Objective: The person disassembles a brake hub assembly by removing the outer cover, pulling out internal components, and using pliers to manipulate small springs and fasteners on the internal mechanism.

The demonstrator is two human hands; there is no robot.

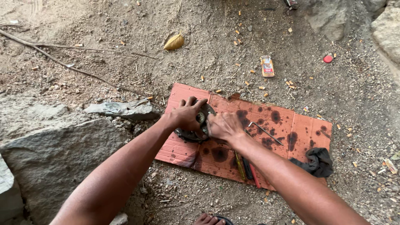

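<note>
Both hands grip a round metal part [196, 125] on the cardboard [304, 129]: left hand [186, 114] fingers clamped over it, right hand [224, 125] closed against its side. A hex key [263, 131] lies right of the part.

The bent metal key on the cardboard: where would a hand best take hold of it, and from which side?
Probably the long straight shank of the bent metal key, pinched from above. It lies flat and alone on the stained cardboard, just beyond the right hand, with bare cardboard on both sides. The short bent end offers less to grip.
</note>
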